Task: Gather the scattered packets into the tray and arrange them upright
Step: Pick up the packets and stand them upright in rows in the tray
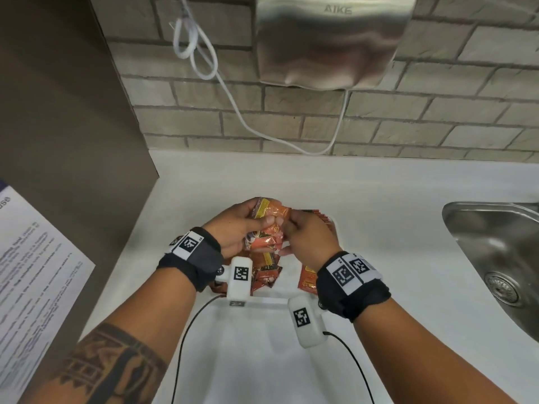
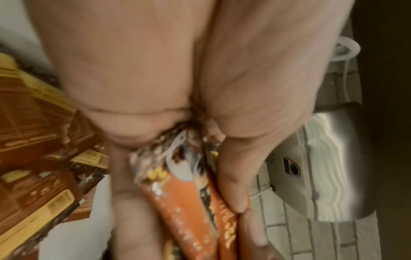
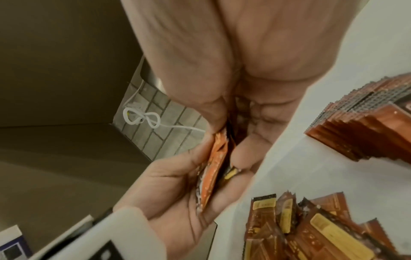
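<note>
Both sets of fingers are on one bundle of orange packets (image 1: pixel 267 228), held up above the counter (image 1: pixel 379 199). The left hand (image 1: pixel 233 225) cups the bundle from the side, fingers (image 2: pixel 235 184) curled round it, thumb across the front. The right hand (image 1: pixel 306 234) meets it from the other side, fingertips (image 3: pixel 242 154) pinching the bundle's edge. Directly beneath the fingers, loose packets (image 3: pixel 311 228) lie jumbled, flat and overlapping. Just beyond the right fingers, a row of packets (image 3: pixel 367 123) stands on edge, packed face to face. The white tray (image 1: pixel 331 221) shows only as a pale corner past the right knuckles; its rim is hard to trace against the white counter. Further right sits a steel sink (image 1: pixel 495 258), and on the brick wall above hangs a hand dryer (image 1: pixel 329 42) with its white cable (image 1: pixel 233 103) looping down.
</note>
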